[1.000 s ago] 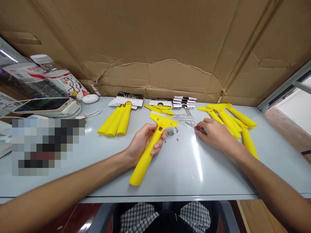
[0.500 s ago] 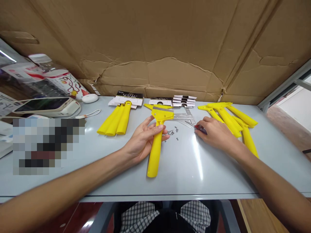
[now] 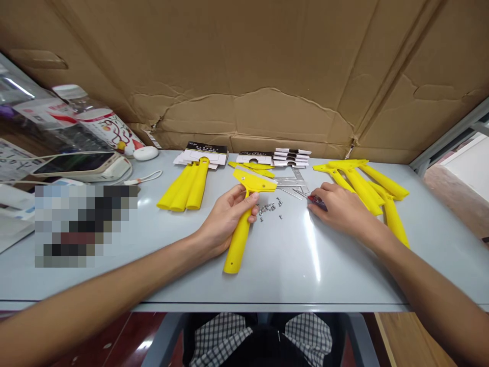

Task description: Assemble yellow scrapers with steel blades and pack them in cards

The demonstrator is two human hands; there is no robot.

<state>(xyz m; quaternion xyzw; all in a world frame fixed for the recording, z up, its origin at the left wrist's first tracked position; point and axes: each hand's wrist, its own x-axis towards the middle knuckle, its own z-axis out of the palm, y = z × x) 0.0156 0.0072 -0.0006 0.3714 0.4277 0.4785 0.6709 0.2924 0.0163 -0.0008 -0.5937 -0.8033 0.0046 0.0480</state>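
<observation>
My left hand (image 3: 229, 216) is closed around the handle of a yellow scraper (image 3: 239, 244), whose wide head with a metal blade edge points away from me. Two fastening spots show on that head. My right hand (image 3: 338, 209) rests on the table, fingers closed on a screwdriver (image 3: 318, 202) with a dark red handle; its thin shaft points left. Small screws (image 3: 267, 207) lie scattered between the hands. Behind them are flat metal strips (image 3: 296, 181), partly covered by the scraper head, and loose yellow head pieces (image 3: 260, 166).
Yellow scraper handles (image 3: 355, 178) lie piled on the right. At the left, several yellow handles (image 3: 179, 188) rest against printed cards (image 3: 202, 153). Further stacked cards (image 3: 292, 157) stand by the cardboard wall (image 3: 290, 66). A bottle (image 3: 110, 127) and a phone (image 3: 76, 165) sit far left.
The scraper in my left hand has turned: its head tilts down to the right and the handle's end has swung left. My right hand still holds the screwdriver in the same place.
</observation>
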